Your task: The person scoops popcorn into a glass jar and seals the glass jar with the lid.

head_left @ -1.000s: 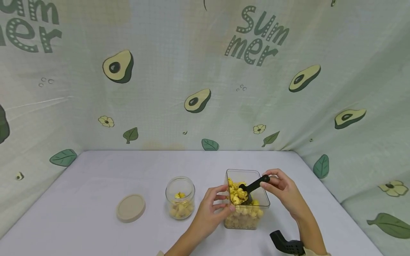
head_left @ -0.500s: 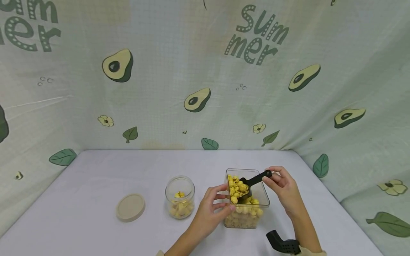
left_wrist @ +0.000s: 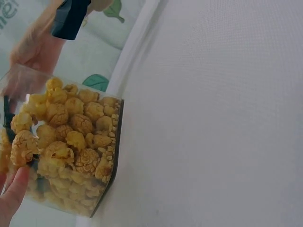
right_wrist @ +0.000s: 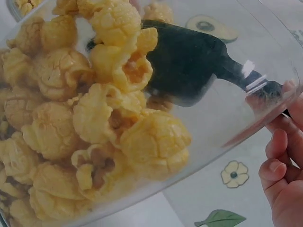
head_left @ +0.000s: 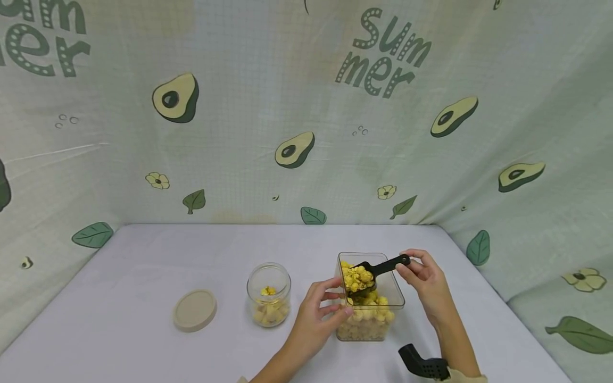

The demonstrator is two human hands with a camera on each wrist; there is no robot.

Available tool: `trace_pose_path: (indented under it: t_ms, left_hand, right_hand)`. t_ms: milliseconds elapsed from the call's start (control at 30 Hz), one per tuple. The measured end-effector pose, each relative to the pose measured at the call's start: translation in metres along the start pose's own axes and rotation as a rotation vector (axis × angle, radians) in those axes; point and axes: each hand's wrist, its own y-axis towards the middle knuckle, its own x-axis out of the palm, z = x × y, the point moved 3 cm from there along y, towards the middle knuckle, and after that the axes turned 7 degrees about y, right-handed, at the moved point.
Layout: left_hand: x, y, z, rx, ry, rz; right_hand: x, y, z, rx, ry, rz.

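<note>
A clear square container [head_left: 395, 292], partly filled with yellow popcorn [head_left: 365, 317], stands upright right of the table's middle. My left hand [head_left: 313, 318] holds its left side, fingers along the wall and thumb at the near corner. In my right hand [head_left: 428, 283] I pinch the handle end of a black scoop [head_left: 389, 264] at the container's right rim. The scoop's bowl slants down to the left inside the container and bears several pieces of popcorn. Through the wall, the right wrist view shows the scoop's dark bowl [right_wrist: 182, 64] beside popcorn [right_wrist: 113, 120].
Left of the container stands a round glass jar [head_left: 282, 283], uncovered, with some popcorn in its lower part. A beige round lid [head_left: 195, 311] lies further left on the white table [head_left: 110, 319]. A printed cloth [head_left: 230, 106] hangs behind and at the sides.
My right hand has shifted slightly right with the scoop. The scoop's bowl has moved left under popcorn and lifted a little. My left hand stays on the container.
</note>
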Motion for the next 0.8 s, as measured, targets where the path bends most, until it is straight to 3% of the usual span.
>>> trace_pose_path:
  t_ms: [267,567,800]
  left_hand:
    - [0.0003,0.0011,-0.0012,-0.004,0.002,0.011]
    - [0.0028,-0.0008,-0.0014,-0.024,-0.045,-0.007]
    - [0.0022,-0.0003,-0.0001,-0.015,-0.04,-0.008]
  right_hand:
    - [0.0072,0.0003,-0.0024,0.011,-0.047,-0.019]
    - [0.0009,-0.0028,0.0034,0.054,0.02,0.107]
    - [0.0042,-0.0013,0.0038,0.072,-0.045,0.04]
